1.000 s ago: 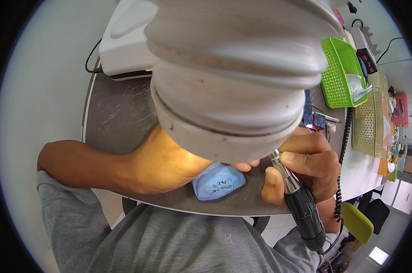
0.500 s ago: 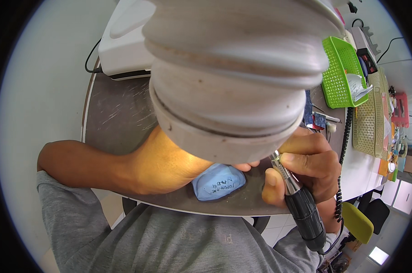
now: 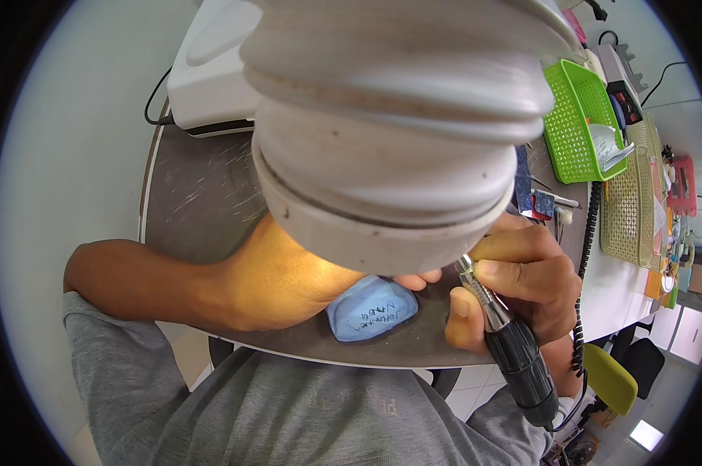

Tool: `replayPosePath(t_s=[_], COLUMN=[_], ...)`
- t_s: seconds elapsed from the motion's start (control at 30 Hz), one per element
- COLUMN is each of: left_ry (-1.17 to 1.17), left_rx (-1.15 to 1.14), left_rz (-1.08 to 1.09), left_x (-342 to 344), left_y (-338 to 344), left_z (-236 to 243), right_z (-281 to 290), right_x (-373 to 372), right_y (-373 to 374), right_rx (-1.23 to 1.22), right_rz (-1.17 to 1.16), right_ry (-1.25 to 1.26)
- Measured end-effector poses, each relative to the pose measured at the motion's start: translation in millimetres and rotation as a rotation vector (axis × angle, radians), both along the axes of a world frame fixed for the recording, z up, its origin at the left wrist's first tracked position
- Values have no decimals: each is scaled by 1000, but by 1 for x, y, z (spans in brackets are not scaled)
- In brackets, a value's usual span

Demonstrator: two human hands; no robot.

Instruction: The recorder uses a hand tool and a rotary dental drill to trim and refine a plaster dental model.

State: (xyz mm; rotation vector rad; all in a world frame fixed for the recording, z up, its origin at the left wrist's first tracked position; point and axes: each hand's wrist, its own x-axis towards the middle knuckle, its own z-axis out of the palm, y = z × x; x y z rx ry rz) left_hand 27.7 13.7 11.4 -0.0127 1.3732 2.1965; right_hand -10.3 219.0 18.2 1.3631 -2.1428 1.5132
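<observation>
My left hand [image 3: 289, 279] rests on the dark round table [image 3: 203, 202] and holds a pale blue rounded block [image 3: 370, 309] with handwriting on its face. The fingers are mostly hidden under a big white ribbed hose mouth [image 3: 390, 140] that hangs right above them. My right hand [image 3: 514, 279] grips a rotary handpiece [image 3: 510, 346] like a pen; it has a metal nose and a black body. The tip of the tool points up toward the blue block and is hidden behind the hose rim.
A white machine [image 3: 211, 70] stands at the back of the table with a black cable. To the right are a green plastic basket [image 3: 580, 116], a beige basket [image 3: 626, 202], a black coiled cord [image 3: 587, 256] and small items on a white bench.
</observation>
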Motion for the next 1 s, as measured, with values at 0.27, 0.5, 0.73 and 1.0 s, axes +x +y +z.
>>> replayPosePath(t_s=[0.27,0.5,0.73,1.0], left_ry=[52,21,17,45], left_rx=[-8,-22,4,-18], left_rz=[9,6,27,5], left_x=[1,1,2,1], left_y=[0,0,1,1], left_z=[-4,-1,-5,-2], right_z=[2,-3,-4,1], right_x=[-1,0,-2,0], right_y=[3,2,1,5], right_rx=[17,7,-35,-21], right_rz=[7,47,38,-19], right_ry=[-71,-17,-4,-79])
